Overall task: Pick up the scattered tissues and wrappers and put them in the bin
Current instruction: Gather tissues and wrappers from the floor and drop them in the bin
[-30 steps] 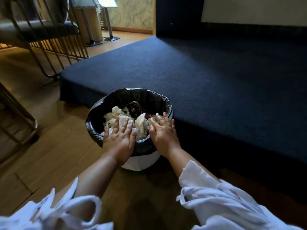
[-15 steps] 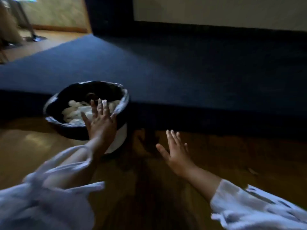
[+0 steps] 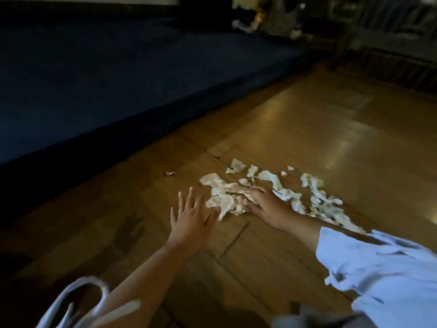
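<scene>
Several crumpled white tissues (image 3: 279,192) lie scattered in a band across the wooden floor, running from centre to lower right. My right hand (image 3: 267,204) rests flat on the near end of the pile, fingers spread over the tissues. My left hand (image 3: 191,216) hovers just left of the pile, fingers apart and holding nothing. A small pink wrapper (image 3: 169,173) lies alone on the floor to the left of the tissues. The bin is out of view.
A raised dark blue carpeted platform (image 3: 94,79) runs along the left and back. Dark furniture and clutter (image 3: 295,22) stand at the far back right. The wooden floor (image 3: 331,119) stretches beyond the tissues.
The view has swung right from the bin to the tissue pile. Both hands left the bin and reached over to the scattered tissues; the right hand now lies on them.
</scene>
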Tool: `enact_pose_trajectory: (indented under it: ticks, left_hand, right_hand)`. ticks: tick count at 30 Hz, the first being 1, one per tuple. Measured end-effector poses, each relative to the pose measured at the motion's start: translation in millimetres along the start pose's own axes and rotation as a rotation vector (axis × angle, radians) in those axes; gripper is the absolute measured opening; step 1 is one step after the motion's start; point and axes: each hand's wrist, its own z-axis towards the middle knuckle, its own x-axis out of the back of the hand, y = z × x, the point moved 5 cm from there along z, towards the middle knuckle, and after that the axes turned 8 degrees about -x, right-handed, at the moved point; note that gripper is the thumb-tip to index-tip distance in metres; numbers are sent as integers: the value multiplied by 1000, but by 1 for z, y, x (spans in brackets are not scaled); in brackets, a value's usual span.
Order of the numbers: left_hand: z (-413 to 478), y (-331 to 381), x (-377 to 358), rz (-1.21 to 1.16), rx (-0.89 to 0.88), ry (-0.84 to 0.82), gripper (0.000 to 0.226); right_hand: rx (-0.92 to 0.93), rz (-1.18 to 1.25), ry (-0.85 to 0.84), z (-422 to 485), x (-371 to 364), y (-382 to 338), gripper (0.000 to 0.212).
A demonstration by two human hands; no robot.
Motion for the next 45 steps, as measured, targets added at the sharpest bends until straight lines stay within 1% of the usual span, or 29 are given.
enact_pose_trajectory:
  ticks: [2, 4, 6, 9, 10, 12, 13, 15, 16, 17, 19, 20, 22, 23, 24, 26, 27, 29, 30, 32, 33, 34, 35, 37, 39, 40, 42, 43, 45]
  left_hand:
    - [14, 19, -31, -5, -28, -96, 61]
    - [28, 30, -67, 19, -31, -178, 61]
    - [39, 40, -103, 26, -3, -240, 61]
    - [53, 54, -159, 53, 25, -316, 59]
    - [58, 57, -178, 64, 23, -350, 60]
    - [68, 63, -215, 69, 14, -407, 61]
    - [73, 64, -230, 66, 14, -425, 60]
    - [82, 67, -257, 42, 29, -458, 60]
    - [87, 69, -269, 25, 34, -473, 59]
    - [92, 72, -280, 13, 29, -481, 59]
    - [106, 83, -302, 38, -17, -484, 60]
    - [114, 89, -311, 70, -49, -485, 62]
    - [135, 103, -327, 147, -111, -491, 66]
    - [146, 111, -334, 178, -137, -494, 68]
    - [156, 119, -339, 206, -162, -491, 70]
    - [178, 133, -346, 281, -215, -449, 74]
    - [189, 139, -349, 330, -239, -420, 76]
    - [208, 145, -358, 433, -272, -396, 81]
    - [215, 145, -364, 451, -278, -419, 82]
    - [220, 142, -378, 403, -266, -516, 80]
    - [218, 141, -384, 385, -273, -543, 75]
    - [214, 140, -388, 384, -287, -534, 66]
    - [210, 140, -388, 381, -299, -483, 56]
    - [200, 138, -386, 325, -307, -391, 33]
    - [188, 132, -386, 210, -328, -395, 23]
    - [183, 128, -385, 121, -319, -397, 19]
    - [177, 121, -376, -63, -260, -371, 19]
    - [177, 118, -369, -119, -241, -331, 27]
    - [182, 113, -354, -141, -206, -246, 43]
  right_hand:
    - [-99, 51, 15, -10, -3, 53, 46]
    - [-156, 36, -21, -24, -19, 107, 47]
    - [-208, 22, -26, -40, -33, 155, 46]
    - [-274, 94, 16, -62, -52, 215, 45]
    - [-303, 90, 12, -68, -61, 233, 49]
    - [-369, 97, 29, -77, -78, 273, 71]
    - [-391, 102, 72, -79, -82, 292, 71]
    - [-441, 105, 189, -81, -80, 324, 47]
    - [-483, 113, 258, -81, -76, 341, 42]
    - [-532, 123, 335, -81, -70, 358, 45]
    - [-632, 66, 450, -76, -54, 395, 59]
    - [-682, 51, 445, -73, -51, 413, 69]
    - [-783, 89, 360, -67, -53, 438, 83]
    - [-784, 102, 346, -67, -55, 442, 83]
    - [-725, 81, 383, -69, -56, 440, 77]
    - [-519, 29, 498, -81, -66, 427, 57]
    - [-468, 41, 496, -92, -77, 421, 52]
    - [-458, 98, 439, -107, -99, 415, 44]
    - [-455, 124, 430, -111, -105, 417, 35]
    - [-428, 143, 490, -110, -99, 419, 20]
    - [-419, 173, 511, -104, -86, 421, 15]
    - [-423, 233, 526, -96, -69, 420, 18]
    - [-442, 311, 546, -86, -54, 424, 28]
    - [-501, 413, 664, -63, -28, 441, 36]
    - [-582, 404, 777, -38, -8, 456, 38]
    - [-651, 389, 769, -25, -2, 462, 40]
    - [-759, 348, 645, 1, 1, 468, 47]
    - [-787, 339, 561, 12, -1, 468, 52]
    - [-769, 336, 403, 29, -12, 456, 65]
